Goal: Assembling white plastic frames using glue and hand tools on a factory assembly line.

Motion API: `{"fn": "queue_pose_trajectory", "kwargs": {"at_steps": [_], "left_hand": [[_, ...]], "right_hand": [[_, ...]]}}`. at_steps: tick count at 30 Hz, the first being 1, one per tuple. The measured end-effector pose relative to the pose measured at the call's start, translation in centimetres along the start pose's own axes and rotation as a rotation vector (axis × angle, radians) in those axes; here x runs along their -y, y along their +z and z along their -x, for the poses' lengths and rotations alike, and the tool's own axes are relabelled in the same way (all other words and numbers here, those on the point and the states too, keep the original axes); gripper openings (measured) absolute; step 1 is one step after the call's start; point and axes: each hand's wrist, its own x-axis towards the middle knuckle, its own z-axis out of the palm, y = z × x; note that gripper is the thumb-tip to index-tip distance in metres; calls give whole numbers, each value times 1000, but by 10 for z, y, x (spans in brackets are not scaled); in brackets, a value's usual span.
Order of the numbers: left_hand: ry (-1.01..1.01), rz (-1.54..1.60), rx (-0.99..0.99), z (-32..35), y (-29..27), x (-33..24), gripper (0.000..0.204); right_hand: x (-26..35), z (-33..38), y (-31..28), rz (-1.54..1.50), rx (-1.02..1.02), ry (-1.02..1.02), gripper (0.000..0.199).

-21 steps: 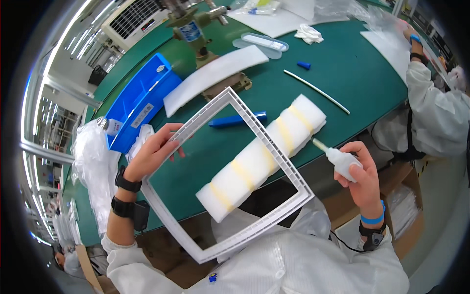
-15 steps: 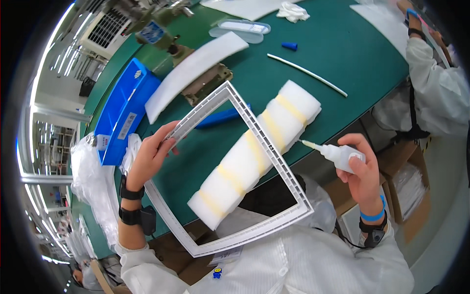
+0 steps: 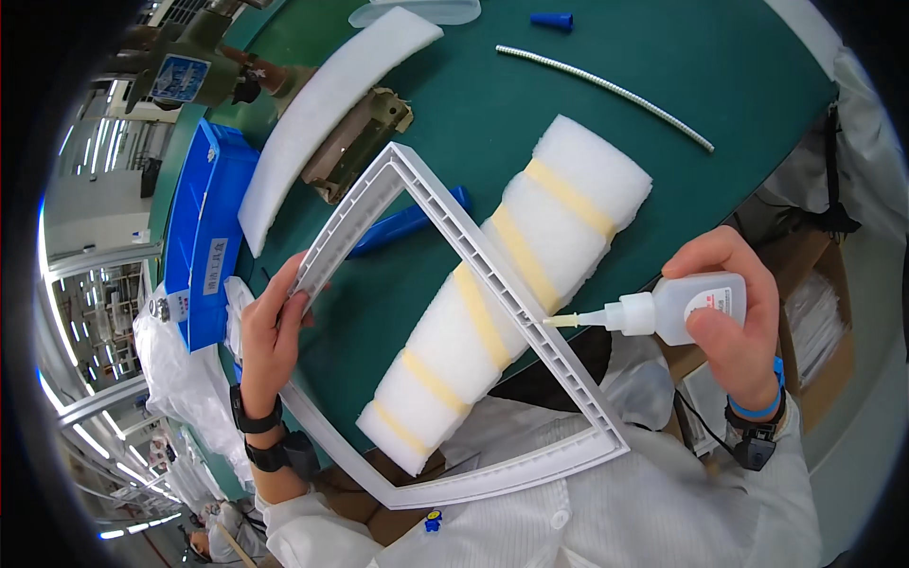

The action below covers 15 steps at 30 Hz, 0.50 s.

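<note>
Left hand (image 3: 270, 336): closed on the frame (image 3: 511, 296), fingers and thumb pinching its left side. You have the frame tilted in front of you, its long right rail crossing in view over the foam roll (image 3: 450, 331).
Right hand (image 3: 748, 341): wrapped round the bottle (image 3: 670, 310), thumb on the near side. You point the nozzle (image 3: 592, 319) left, tip at that rail; cannot tell if they touch.
Green table (image 3: 729, 71): blue tool (image 3: 402, 227) partly behind the frame; white strip (image 3: 611, 84) beyond the roll, blue cap (image 3: 552, 20) near it.
</note>
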Motion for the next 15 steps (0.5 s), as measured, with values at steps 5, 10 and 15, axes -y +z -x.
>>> {"fn": "queue_pose_trajectory", "kwargs": {"at_steps": [5, 10, 15], "left_hand": [[31, -59, 42, -1, -2, 3, 42], [38, -79, 46, -1, -3, 5, 42], [29, -93, 42, 1, -4, 6, 42]], "right_hand": [[0, -2, -4, 39, 21, -17, 31], [4, -3, -2, 63, 37, -53, 31], [26, -5, -1, 397, 128, -215, 37]]}}
